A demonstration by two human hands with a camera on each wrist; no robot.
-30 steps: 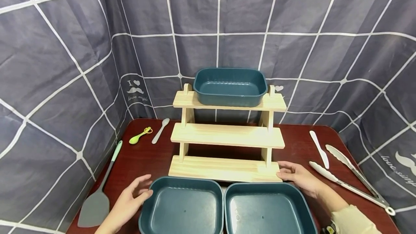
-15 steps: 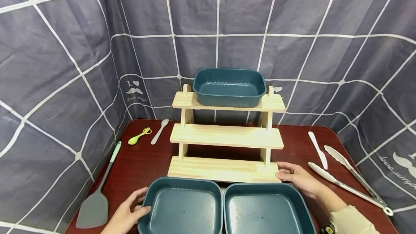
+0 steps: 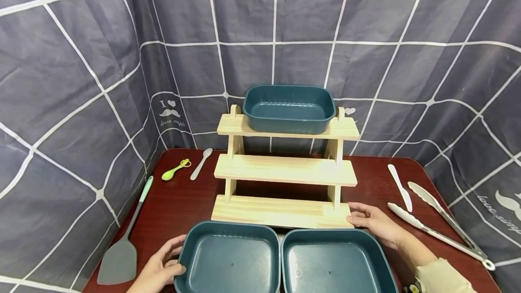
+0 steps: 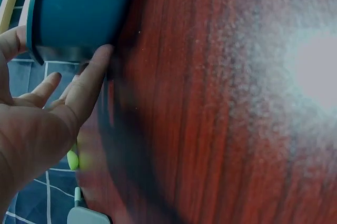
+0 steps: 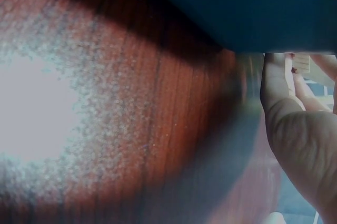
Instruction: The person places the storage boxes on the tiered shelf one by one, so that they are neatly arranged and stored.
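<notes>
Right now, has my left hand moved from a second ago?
Yes: your left hand has come toward you, judged against the left tub's far corner.

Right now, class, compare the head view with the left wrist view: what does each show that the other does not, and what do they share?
Only the head view: the right hand, the tongs and the white knife.

Only the left wrist view: a bright glare on the red-brown table, and a low, side-on look at the outside of the front-left bin.

Both: the left hand at that bin, the table, the grey spatula and the lime-green spoon, the last two only partly from the wrist.
</notes>
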